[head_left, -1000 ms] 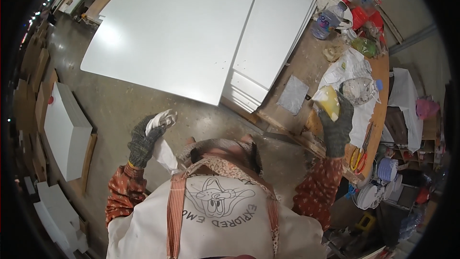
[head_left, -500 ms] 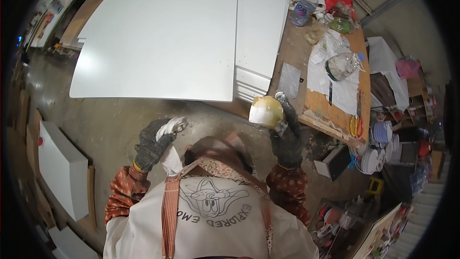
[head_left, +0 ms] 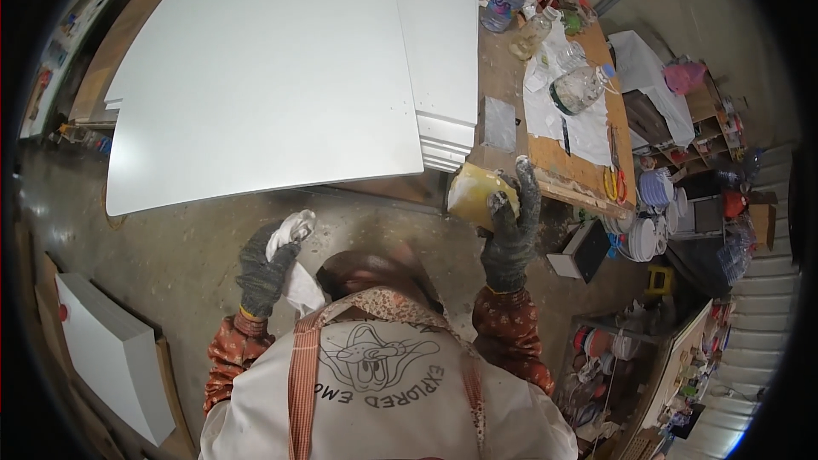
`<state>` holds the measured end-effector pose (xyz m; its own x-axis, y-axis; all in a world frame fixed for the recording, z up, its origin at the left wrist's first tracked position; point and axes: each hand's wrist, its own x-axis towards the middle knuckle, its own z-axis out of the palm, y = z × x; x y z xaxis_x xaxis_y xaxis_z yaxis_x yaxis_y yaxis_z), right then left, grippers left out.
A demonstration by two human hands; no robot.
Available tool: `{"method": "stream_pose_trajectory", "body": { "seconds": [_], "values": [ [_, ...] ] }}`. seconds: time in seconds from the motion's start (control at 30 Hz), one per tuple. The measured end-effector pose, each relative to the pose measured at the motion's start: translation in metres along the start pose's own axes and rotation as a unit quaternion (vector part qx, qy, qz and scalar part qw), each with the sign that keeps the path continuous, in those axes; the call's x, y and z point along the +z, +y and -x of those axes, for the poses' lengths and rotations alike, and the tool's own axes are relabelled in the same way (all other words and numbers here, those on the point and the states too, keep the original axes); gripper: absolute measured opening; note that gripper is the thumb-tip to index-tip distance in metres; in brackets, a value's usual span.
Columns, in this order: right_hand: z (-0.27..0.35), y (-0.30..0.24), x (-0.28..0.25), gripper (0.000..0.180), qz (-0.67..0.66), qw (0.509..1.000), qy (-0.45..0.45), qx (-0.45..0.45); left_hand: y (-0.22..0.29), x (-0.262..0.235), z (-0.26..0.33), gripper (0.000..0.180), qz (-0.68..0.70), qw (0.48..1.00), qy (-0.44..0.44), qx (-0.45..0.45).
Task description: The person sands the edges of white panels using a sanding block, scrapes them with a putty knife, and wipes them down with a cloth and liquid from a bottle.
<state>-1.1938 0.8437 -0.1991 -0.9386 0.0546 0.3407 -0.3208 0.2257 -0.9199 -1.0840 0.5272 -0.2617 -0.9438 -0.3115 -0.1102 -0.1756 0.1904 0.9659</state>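
My left hand (head_left: 260, 271), in a dark grey knit glove, is closed round a crumpled white cloth (head_left: 302, 290). Part of the cloth sticks out above the fingers and the rest hangs down beside the apron. The right hand (head_left: 509, 249), gloved the same way, grips the right side of a yellowish flat piece (head_left: 474, 190) smeared with white, scraper-like in shape. One finger lies over its face while another stretches upward past it. This piece is held by the near left corner of the wooden workbench (head_left: 554, 191). Large white panels (head_left: 264, 77) lie stacked ahead of me.
On the bench are a grey flat plate (head_left: 498, 123), a tipped clear bottle (head_left: 579, 89), yellow-and-red-handled scissors (head_left: 613, 183) and several other bottles. Another stack of white panels (head_left: 115, 358) stands at the left. White tubs (head_left: 643, 238) and a yellow stool (head_left: 659, 279) are at the right.
The bench and panels have shifted left in view as the head turned. My right hand has tilted the yellowish piece and one finger now stretches up. The left still holds the cloth.
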Motion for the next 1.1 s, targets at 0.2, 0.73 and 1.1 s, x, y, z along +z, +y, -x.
{"method": "stream_pose_trajectory", "body": {
  "seconds": [0.2, 0.73, 1.1],
  "values": [
    [0.001, -0.012, 0.003, 0.053, -0.093, 0.964, 0.001, 0.248, -0.02, 0.026, -0.002, 0.031, -0.069, 0.991, -0.066, 0.098],
    [-0.026, -0.025, 0.022, 0.045, 0.289, 0.94, -0.15, -0.102, -0.017, 0.025, 0.015, 0.032, 0.017, 0.999, -0.039, -0.031],
    [0.0, 0.016, 0.027, 0.047, 0.228, 0.971, -0.061, -0.04, -0.006, 0.026, 0.019, 0.032, 0.032, 0.998, 0.024, -0.041]
  ]
}}
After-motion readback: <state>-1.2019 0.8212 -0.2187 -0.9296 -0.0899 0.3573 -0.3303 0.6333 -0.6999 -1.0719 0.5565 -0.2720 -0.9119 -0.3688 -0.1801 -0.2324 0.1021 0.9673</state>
